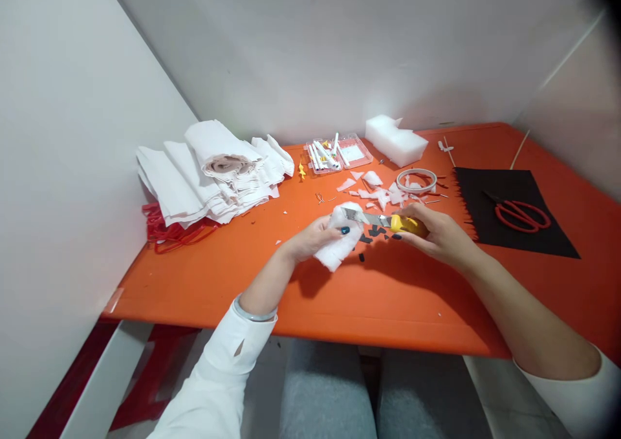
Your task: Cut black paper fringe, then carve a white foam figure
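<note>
My left hand (315, 237) grips a white foam piece (334, 253) above the orange table, thumb lying on its near face. In my right hand (431, 229) is a yellow utility knife (408, 224), held by its handle. Its long metal blade points left and meets the upper part of the foam, where the tip overlaps the white surface; how deep it goes I cannot tell. Small black scraps (373, 232) lie on the table just behind and below the knife. Thin white foam offcuts (383, 196) are scattered farther back.
White folded sheets (213, 167) are stacked at left on red plastic (179, 229). Behind are a box of white pens (325, 156), a foam block (395, 140) and a tape roll (416, 180). Red-handled scissors (522, 216) rest on a black sheet (543, 242) at right.
</note>
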Demonstrator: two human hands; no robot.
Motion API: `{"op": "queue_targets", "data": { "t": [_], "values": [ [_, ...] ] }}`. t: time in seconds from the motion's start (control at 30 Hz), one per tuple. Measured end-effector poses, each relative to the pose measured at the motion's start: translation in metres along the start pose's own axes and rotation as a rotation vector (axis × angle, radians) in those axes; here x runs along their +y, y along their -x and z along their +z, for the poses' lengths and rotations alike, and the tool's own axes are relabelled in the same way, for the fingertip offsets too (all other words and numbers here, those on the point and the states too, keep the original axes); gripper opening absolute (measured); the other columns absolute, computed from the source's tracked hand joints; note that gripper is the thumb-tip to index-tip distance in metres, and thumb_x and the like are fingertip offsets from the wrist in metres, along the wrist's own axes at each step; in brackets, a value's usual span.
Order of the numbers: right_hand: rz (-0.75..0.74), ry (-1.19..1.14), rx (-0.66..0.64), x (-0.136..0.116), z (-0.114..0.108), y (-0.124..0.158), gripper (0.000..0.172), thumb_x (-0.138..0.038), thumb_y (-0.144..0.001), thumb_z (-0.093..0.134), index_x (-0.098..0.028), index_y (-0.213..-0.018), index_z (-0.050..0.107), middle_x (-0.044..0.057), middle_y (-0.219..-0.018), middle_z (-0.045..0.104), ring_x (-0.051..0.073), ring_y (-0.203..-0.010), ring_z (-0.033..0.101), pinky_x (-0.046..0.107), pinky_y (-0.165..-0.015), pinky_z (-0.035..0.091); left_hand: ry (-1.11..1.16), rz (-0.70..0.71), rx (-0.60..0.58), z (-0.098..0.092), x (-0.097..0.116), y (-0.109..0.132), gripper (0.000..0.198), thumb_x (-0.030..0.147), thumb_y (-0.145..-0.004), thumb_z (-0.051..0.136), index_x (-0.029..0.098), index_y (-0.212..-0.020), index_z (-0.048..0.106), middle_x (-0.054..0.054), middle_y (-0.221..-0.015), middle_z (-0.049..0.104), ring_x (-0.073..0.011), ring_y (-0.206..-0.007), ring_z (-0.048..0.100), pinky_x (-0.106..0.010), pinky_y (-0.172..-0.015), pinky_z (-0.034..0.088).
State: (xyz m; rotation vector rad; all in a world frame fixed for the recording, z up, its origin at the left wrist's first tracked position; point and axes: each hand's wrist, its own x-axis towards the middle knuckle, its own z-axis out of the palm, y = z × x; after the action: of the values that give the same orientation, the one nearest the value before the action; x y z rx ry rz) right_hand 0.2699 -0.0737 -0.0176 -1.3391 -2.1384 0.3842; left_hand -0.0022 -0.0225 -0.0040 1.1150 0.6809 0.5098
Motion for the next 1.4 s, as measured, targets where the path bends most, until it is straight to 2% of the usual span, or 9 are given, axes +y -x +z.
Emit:
{"op": "queue_targets", "data": {
  "t": [0.13,0.27,0.43,0.7,0.83,1.0,1.13,1.23,1.4],
  "values": [
    [-0.046,-0.02,-0.041,-0.002,0.003,0.0,0.026,-0.039,-0.087,0.054,-0.02,-0.104,0.053,0.005,-0.085,0.063,0.016,-0.066,0.054,0.027,-0.06,0.041,-0.045,-0.058,-0.046,0.005,-0.005,-0.003,0.051,0.041,-0.057,0.083,0.012,-0.096,0.068,-0.005,-0.079,0.065,-0.0112,-0.063,0.059,-0.022,-0.06,0.046],
    [-0.036,-0.041,-0.043,-0.002,0.003,-0.001,0.026,-0.039,-0.088,0.054,-0.02,-0.105,0.053,0.005,-0.086,0.063,0.016,-0.067,0.054,0.027,-0.061,0.041,-0.064,-0.044,-0.021,0.003,-0.004,-0.002,0.055,0.043,-0.056,0.084,0.013,-0.098,0.066,-0.006,-0.081,0.065,-0.0118,-0.064,0.058,-0.022,-0.058,0.045],
    [-0.012,-0.03,-0.02,-0.002,0.0,-0.001,0.026,-0.04,-0.087,0.054,-0.02,-0.104,0.053,0.005,-0.084,0.062,0.017,-0.066,0.054,0.027,-0.061,0.041,-0.097,-0.019,-0.061,-0.005,0.0,0.001,0.053,0.043,-0.059,0.081,0.013,-0.1,0.064,-0.005,-0.081,0.064,-0.0138,-0.065,0.06,-0.024,-0.058,0.047],
    [-0.054,-0.073,-0.082,-0.004,0.004,-0.001,0.025,-0.039,-0.088,0.054,-0.019,-0.103,0.053,0.005,-0.087,0.063,0.016,-0.066,0.055,0.027,-0.06,0.04,-0.292,-0.008,-0.126,-0.002,-0.003,0.0,0.041,0.043,-0.07,0.075,0.014,-0.098,0.068,-0.006,-0.083,0.064,-0.0116,-0.067,0.056,-0.02,-0.06,0.044],
    [-0.046,-0.072,-0.073,-0.002,0.001,-0.001,0.026,-0.039,-0.088,0.054,-0.019,-0.105,0.053,0.005,-0.088,0.063,0.016,-0.067,0.054,0.027,-0.062,0.041,-0.288,-0.004,-0.108,-0.01,0.0,0.0,0.045,0.041,-0.068,0.075,0.014,-0.102,0.066,-0.008,-0.087,0.065,-0.0131,-0.068,0.058,-0.022,-0.06,0.046],
    [-0.07,-0.073,-0.077,0.001,-0.003,0.0,0.028,-0.041,-0.088,0.055,-0.019,-0.106,0.053,0.005,-0.087,0.063,0.016,-0.067,0.055,0.027,-0.062,0.041,-0.323,0.009,-0.176,-0.019,0.003,0.002,0.048,0.041,-0.075,0.07,0.013,-0.114,0.062,-0.009,-0.092,0.065,-0.0139,-0.071,0.058,-0.023,-0.062,0.046],
    [-0.06,-0.088,-0.101,0.001,-0.001,-0.001,0.029,-0.042,-0.088,0.055,-0.019,-0.107,0.053,0.005,-0.091,0.064,0.017,-0.069,0.056,0.027,-0.063,0.041,-0.404,0.001,-0.09,-0.018,0.0,0.0,0.051,0.039,-0.074,0.071,0.017,-0.119,0.057,-0.008,-0.101,0.064,-0.0148,-0.078,0.059,-0.022,-0.062,0.045],
    [-0.049,-0.108,-0.115,0.001,0.001,-0.001,0.028,-0.042,-0.088,0.054,-0.019,-0.106,0.053,0.005,-0.091,0.063,0.016,-0.07,0.055,0.027,-0.063,0.041,-0.392,0.058,-0.027,-0.015,-0.002,-0.002,0.05,0.038,-0.074,0.071,0.02,-0.119,0.056,-0.008,-0.109,0.062,-0.0165,-0.09,0.058,-0.023,-0.07,0.046],
    [-0.04,-0.102,-0.139,0.0,0.004,-0.002,0.027,-0.041,-0.089,0.054,-0.019,-0.105,0.053,0.005,-0.089,0.063,0.016,-0.069,0.054,0.027,-0.063,0.04,-0.334,0.132,-0.058,-0.008,-0.005,-0.006,0.042,0.044,-0.075,0.07,0.016,-0.104,0.061,-0.007,-0.099,0.061,-0.0161,-0.089,0.058,-0.025,-0.076,0.045]
  ]
}}
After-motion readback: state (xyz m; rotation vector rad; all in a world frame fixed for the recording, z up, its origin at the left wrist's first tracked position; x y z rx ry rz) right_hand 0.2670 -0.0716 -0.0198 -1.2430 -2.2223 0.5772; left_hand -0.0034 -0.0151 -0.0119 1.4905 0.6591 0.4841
